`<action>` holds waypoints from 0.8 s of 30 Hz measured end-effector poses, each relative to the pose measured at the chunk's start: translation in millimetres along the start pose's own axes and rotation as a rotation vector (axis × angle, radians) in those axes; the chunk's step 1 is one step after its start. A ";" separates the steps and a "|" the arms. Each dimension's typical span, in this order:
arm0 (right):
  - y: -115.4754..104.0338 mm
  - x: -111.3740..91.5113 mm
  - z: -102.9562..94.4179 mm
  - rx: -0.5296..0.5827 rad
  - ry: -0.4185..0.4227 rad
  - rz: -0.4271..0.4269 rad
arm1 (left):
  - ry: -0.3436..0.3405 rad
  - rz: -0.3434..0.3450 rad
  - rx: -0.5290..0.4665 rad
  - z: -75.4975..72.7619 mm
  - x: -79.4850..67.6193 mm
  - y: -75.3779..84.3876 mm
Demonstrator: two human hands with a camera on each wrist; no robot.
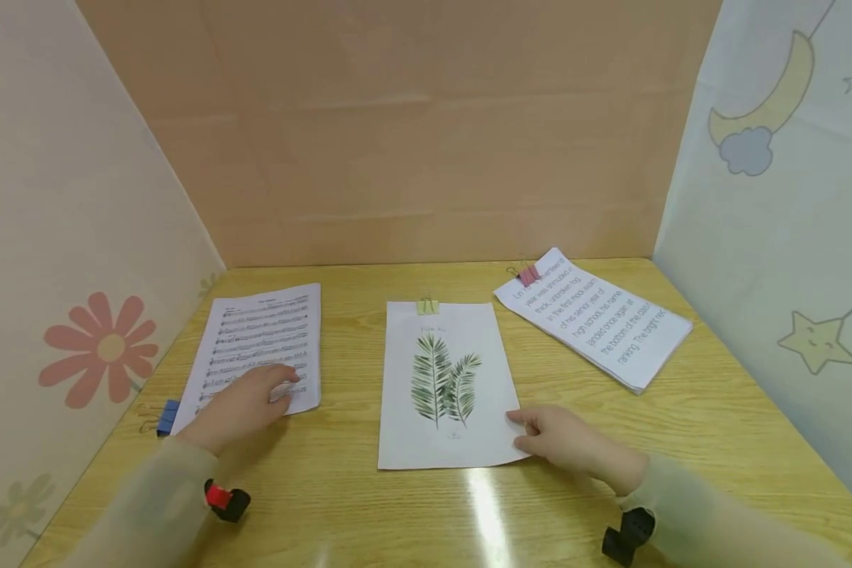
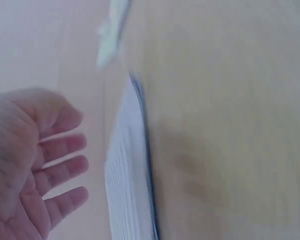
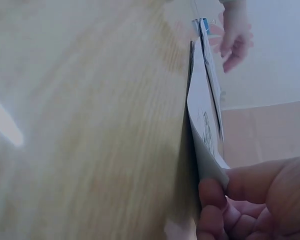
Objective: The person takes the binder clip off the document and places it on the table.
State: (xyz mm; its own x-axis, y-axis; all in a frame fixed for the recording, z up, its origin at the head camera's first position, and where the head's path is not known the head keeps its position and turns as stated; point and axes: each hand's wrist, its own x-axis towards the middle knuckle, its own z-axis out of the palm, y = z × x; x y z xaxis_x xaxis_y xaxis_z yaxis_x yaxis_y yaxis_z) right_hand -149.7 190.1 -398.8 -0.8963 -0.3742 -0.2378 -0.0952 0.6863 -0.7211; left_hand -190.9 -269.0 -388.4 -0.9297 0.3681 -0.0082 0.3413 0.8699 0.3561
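White paper printed with two green fern fronds, the leaf print [image 1: 443,386], lies flat in the middle of the counter [image 1: 717,426], a pale green clip [image 1: 427,306] at its top edge. The right hand [image 1: 564,442] sits at the print's lower right corner; in the right wrist view its thumb and fingers [image 3: 210,220] pinch the corner [image 3: 210,175] and lift it just off the wood.

To the left lies the sheet music [image 1: 259,347], a clipped stack of staves with a blue clip [image 1: 168,416] at its near left corner. The left hand [image 1: 244,402] lies over the lower part of this stack, fingers straight and slightly spread; the left wrist view shows the same open fingers [image 2: 65,170] beside the stack's edge [image 2: 127,175], though that picture is blurred and I cannot tell whether the palm presses the paper or only hovers just above it.

The two hands are well apart, one on each stack.

Farther back on the right, a thicker text stack [image 1: 596,319] lies at an angle, held by a pink clip [image 1: 528,274] at its far corner. It is apart from the leaf print and from both hands.

Peach board walls the back; a flower panel [image 1: 99,347] stands on the left and a moon-and-star panel [image 1: 774,102] on the right.
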 end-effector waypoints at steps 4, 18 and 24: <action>5.4 -8.6 4.8 -0.010 -0.032 -0.035 | 0.000 -0.067 -0.181 5.1 29.9 25.7; 9.2 -31.3 8.5 -0.002 -0.071 -0.070 | 0.000 -0.375 -0.789 48.8 139.1 70.5; 10.5 -35.1 7.4 -0.024 -0.075 -0.080 | -0.021 -0.460 -0.846 57.6 162.4 83.2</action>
State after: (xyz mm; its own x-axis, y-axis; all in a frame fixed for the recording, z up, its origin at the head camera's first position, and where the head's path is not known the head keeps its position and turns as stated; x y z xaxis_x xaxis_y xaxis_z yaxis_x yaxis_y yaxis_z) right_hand -116.0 205.8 -402.8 -0.8505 -0.4738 -0.2286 -0.1768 0.6667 -0.7241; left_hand -305.5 -118.0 -413.9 -0.9424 0.0627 -0.3287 -0.2761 0.4090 0.8697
